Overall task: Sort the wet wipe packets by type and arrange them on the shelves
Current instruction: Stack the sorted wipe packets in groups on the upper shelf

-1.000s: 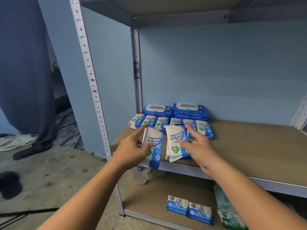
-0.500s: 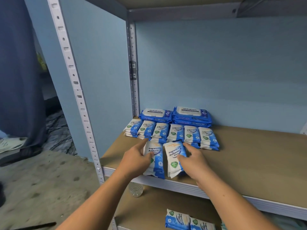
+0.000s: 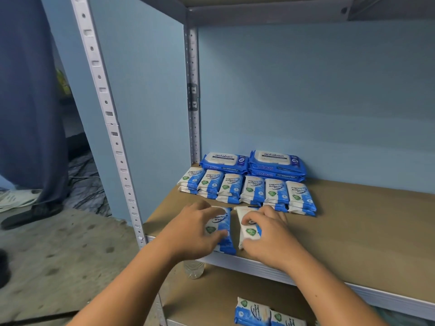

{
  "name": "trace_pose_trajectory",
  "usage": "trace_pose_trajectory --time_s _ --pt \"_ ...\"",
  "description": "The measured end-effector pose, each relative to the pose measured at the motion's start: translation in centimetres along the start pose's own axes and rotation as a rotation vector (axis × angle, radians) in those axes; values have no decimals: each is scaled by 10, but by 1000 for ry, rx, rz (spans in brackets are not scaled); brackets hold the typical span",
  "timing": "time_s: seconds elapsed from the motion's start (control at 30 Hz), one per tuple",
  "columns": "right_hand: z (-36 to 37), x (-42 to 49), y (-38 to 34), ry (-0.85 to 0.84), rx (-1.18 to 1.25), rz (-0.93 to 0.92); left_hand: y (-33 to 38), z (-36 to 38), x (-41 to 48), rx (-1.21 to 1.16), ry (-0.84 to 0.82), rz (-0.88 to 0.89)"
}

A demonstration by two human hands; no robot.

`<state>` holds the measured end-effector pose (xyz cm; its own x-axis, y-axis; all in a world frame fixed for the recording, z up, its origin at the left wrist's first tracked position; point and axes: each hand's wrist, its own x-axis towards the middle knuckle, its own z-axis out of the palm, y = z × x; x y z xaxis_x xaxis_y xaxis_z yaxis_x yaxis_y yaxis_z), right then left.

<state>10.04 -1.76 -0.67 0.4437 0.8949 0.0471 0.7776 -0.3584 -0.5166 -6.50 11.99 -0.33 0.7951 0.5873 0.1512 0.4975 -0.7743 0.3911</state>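
Left hand point(image 3: 191, 228) grips left packet point(image 3: 224, 228), right hand point(image 3: 270, 234) grips right packet point(image 3: 249, 231), the 2 seemingly flat on shelf point(image 3: 357, 222); push square against small-packet row point(image 3: 249, 190), labels matching.

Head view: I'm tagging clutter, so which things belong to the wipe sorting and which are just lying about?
Job: left hand, gripping left small blue-white wipe packet; right hand, gripping right small blue-white wipe packet; row of matching packets; large dark-blue antabax packs; lower-shelf packets.
Lying about: clear plastic bottle; pale shoe.
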Motion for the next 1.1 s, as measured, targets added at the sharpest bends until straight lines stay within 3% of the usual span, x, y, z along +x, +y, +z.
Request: trace_pose_trajectory --time_s 0.07,0.13,0.3,0.47,0.8,1.1 --pt "-1 -3 5 -43 -89 -46 6 0 -8 73 -32 65" --pt "0 -2 8 20 -94 -46 12 5 -12 149 -23 79" --pt "5 4 2 114 -70 -31 20 21 -14 156 109 63" --pt "10 3 0 108 -165 20 28 28 -18 190 94 36" --pt "34 22 0 149 15 -86 -2 17 -14 101 111 -51" --pt "72 45 -33 236 187 -223 -50 6 -6 17 235 -214"
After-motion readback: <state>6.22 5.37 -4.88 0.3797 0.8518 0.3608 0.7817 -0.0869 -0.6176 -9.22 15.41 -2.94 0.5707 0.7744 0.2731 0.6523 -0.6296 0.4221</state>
